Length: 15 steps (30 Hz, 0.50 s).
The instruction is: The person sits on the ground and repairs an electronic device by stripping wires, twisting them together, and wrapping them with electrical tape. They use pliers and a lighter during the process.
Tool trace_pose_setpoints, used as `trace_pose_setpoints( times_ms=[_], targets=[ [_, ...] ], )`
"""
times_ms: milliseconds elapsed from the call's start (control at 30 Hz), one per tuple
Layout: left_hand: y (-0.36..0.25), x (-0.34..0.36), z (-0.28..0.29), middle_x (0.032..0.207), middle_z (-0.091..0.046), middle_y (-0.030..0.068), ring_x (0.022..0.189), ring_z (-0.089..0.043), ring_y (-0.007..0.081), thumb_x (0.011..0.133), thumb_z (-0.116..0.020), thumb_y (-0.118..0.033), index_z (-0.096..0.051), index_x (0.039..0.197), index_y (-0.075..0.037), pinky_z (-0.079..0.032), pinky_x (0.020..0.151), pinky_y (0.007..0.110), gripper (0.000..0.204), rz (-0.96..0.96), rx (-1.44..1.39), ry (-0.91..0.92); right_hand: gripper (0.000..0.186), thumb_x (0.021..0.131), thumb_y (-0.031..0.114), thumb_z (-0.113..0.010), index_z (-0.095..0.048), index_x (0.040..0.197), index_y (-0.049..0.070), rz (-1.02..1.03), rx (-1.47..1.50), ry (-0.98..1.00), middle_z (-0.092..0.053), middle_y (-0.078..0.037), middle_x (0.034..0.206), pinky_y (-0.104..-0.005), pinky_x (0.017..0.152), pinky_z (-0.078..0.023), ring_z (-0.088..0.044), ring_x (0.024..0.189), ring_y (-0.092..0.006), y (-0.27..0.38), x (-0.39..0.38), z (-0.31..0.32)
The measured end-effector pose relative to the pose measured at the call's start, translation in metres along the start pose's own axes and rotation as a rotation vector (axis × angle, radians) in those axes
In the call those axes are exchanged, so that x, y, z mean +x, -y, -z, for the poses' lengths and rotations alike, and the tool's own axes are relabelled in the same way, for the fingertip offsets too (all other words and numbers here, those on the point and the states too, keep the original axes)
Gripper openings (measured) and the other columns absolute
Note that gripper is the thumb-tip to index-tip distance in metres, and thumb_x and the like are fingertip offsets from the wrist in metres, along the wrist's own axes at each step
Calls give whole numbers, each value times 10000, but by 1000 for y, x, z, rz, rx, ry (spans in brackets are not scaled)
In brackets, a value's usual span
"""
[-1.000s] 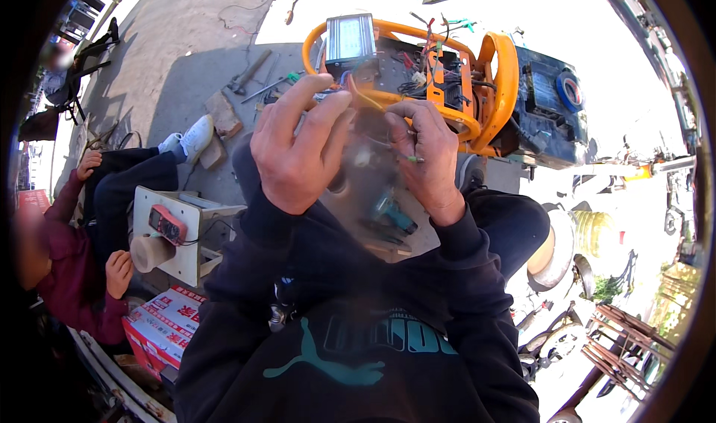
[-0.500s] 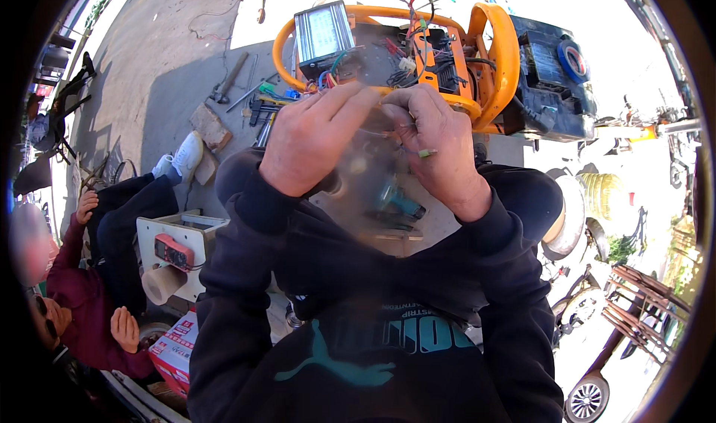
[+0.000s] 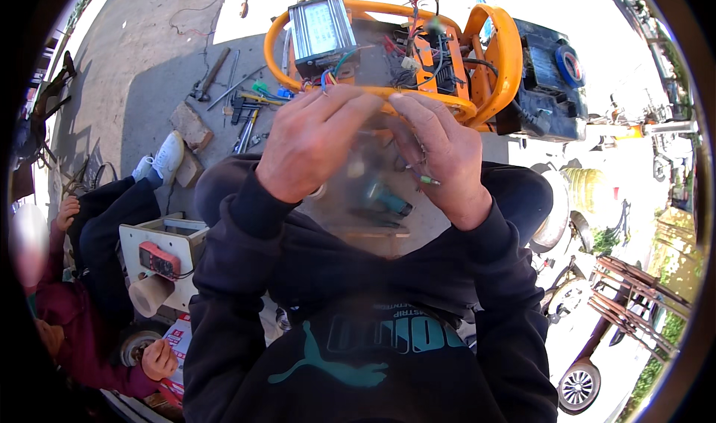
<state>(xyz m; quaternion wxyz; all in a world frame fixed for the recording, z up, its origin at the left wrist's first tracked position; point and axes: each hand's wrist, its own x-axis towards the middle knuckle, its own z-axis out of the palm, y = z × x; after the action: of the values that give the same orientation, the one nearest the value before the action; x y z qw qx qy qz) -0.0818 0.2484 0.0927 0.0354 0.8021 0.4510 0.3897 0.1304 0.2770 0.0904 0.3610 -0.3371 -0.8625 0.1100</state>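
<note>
My left hand (image 3: 313, 146) is closed, its fingertips pressed together beside the colored wires (image 3: 328, 79) of a finned silver controller box (image 3: 322, 32). What it pinches is hidden. My right hand (image 3: 446, 155) faces it, fingertips close to the left ones, the fingers curled round a thin wire with a green connector (image 3: 426, 179) sticking out by the palm. Both hands are in front of the near bar of an orange tubular frame (image 3: 492, 87), which carries the box and more loose wiring (image 3: 418, 39). A blurred patch dims the gap between my hands.
A teal power tool (image 3: 388, 198) lies between my legs. Left are a hammer (image 3: 212, 74), bricks (image 3: 191, 127) and hand tools (image 3: 246, 125). Tape (image 3: 570, 64) rests on a black plastic case (image 3: 537, 99). Another person (image 3: 89, 319) sits at left, near a red multimeter (image 3: 159, 260).
The view has shifted slightly. My right index finger has straightened toward my left hand, and the green connector hangs lower. The other person's near hand has moved right and down.
</note>
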Motion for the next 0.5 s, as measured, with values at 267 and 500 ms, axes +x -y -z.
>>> trace_pose_setpoints(
  times_ms=[267,500],
  targets=[
    [4,0,-1,1037,-714,123,895,-699,324,807,-721,41,-723,1096,-18,-564,789,405,295,-38,1,4,261,883,138,-701,-657,1124,49,166,-116,109,-666,-77,984,-334,571,-526,-653,710,-218,-12,5,3],
    [5,-3,-2,1028,-713,129,886,-701,320,808,-712,63,-725,1099,-18,-567,799,402,303,-35,-2,-21,250,1054,242,-619,-660,1142,12,-1045,1057,412,-679,-8,848,-311,621,-536,-673,753,-117,-4,23,29]
  ],
)
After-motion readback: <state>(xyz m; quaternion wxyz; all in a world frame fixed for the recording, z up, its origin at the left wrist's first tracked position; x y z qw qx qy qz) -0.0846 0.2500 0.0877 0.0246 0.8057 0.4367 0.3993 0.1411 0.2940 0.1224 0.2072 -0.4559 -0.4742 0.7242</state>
